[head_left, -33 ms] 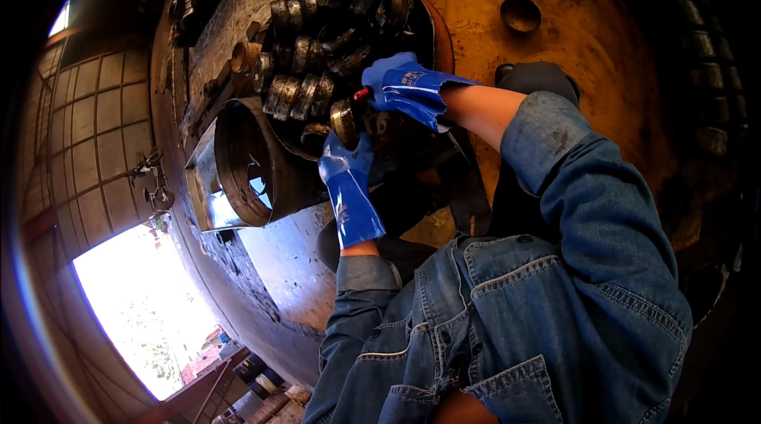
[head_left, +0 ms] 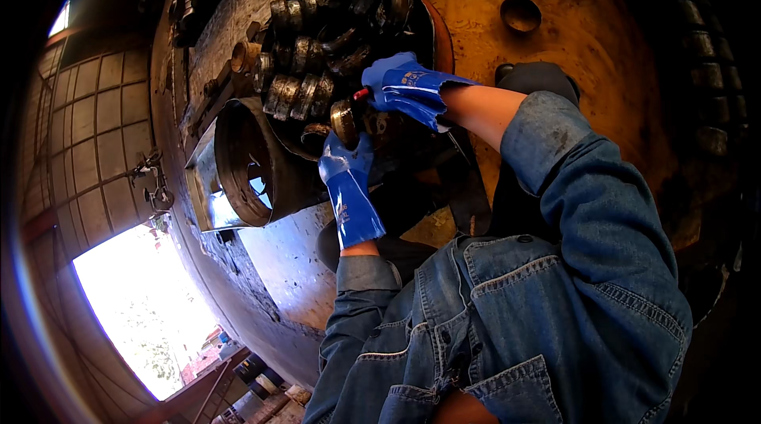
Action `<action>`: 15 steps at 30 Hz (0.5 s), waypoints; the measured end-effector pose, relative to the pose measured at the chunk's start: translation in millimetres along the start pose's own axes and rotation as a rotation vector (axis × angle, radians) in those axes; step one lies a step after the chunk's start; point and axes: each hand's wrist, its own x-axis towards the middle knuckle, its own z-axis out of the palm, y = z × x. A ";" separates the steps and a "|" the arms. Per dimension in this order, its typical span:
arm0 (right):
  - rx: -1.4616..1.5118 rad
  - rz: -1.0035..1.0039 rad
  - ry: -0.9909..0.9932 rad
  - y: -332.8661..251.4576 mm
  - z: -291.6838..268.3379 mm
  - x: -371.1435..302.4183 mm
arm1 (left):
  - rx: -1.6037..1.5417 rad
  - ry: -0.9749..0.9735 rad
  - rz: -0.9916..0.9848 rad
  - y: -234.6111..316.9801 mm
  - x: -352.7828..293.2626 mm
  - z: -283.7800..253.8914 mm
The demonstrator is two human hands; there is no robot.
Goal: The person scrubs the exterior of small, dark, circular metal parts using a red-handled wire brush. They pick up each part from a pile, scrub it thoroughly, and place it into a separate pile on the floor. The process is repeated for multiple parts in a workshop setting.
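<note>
My left hand [head_left: 347,161], in a blue rubber glove, is closed around the lower edge of a thick, oily metal ring [head_left: 342,120]. The ring stands on edge at the near side of a wide round tub. Just right of it, my right hand [head_left: 393,80], in a matching glove, is closed on a thin tool whose red end [head_left: 361,94] pokes out towards the ring. The rest of that tool is hidden by the glove, so its kind does not show. Beyond both hands, several dark, greasy metal rings [head_left: 301,97] lie heaped in the tub [head_left: 434,21].
Left of the tub, an open metal drum [head_left: 273,174] lies tilted on its side. A small round bowl [head_left: 521,15] sits on the stained orange-brown floor [head_left: 587,51] at the right. Rows of similar rings [head_left: 705,75] line the far right. A bright doorway [head_left: 143,305] opens at lower left.
</note>
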 end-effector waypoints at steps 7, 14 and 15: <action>-0.002 -0.001 -0.022 -0.2 -0.4 0.6 | 0.046 0.004 0.007 0.1 0.0 1.1; -0.001 -0.009 -0.024 -1.1 0.4 0.9 | 0.047 0.003 0.019 -2.7 0.9 1.7; 0.001 -0.011 -0.020 -1.1 1.0 1.1 | 0.047 0.005 0.020 -3.5 1.0 2.1</action>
